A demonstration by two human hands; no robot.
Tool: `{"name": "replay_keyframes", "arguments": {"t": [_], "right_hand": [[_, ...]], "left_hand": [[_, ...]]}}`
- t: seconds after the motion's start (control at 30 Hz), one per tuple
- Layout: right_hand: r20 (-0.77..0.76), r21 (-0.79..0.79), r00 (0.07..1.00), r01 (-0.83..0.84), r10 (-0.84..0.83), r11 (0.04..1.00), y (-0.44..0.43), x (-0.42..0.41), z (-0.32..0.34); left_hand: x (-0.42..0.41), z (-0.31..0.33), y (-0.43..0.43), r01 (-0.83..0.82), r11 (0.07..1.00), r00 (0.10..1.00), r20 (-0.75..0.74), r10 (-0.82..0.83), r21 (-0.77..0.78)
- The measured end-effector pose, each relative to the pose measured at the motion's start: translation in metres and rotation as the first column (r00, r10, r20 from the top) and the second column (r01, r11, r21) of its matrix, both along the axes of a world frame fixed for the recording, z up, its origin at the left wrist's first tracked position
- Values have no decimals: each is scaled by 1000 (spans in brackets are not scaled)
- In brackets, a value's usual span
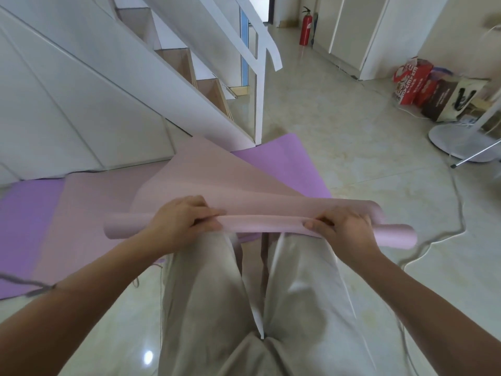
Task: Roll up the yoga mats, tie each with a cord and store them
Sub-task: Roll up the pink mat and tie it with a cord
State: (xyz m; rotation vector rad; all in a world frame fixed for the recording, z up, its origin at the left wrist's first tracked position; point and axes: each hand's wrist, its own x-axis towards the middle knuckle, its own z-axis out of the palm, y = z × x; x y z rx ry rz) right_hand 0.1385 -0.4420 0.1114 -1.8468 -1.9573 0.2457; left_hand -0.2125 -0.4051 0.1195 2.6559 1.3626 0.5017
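Observation:
A pink yoga mat (206, 183) is partly rolled into a thin tube held above my knees, and its loose sheet runs away toward the stairs. My left hand (181, 222) grips the roll left of centre. My right hand (341, 229) grips it right of centre, fingers curled over the top. The roll's ends stick out past both hands. A purple yoga mat (284, 164) lies flat on the floor under the pink one. A grey cord (29, 286) lies on the purple mat at lower left.
A white staircase (168, 77) rises at the left with its post (259, 99) just beyond the mats. Shopping bags (433, 88) and a white round stand base (461, 141) sit at the right. A cable (444, 234) snakes over the tiled floor. A red fire extinguisher (305, 29) stands far back.

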Motion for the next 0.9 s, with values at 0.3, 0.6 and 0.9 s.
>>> {"name": "replay_keyframes", "arguments": {"t": [0.3, 0.6, 0.9], "right_hand": [[212, 422, 974, -20, -78, 906, 14, -4, -19], [-30, 109, 993, -106, 110, 988, 12, 19, -20], [-122, -201, 963, -261, 240, 944, 30, 33, 34]], "left_hand": [[7, -14, 8, -125, 961, 992, 36, 120, 247], [-2, -6, 10, -146, 984, 986, -61, 152, 99], [-6, 34, 13, -156, 920, 985, 18, 174, -359]]}}
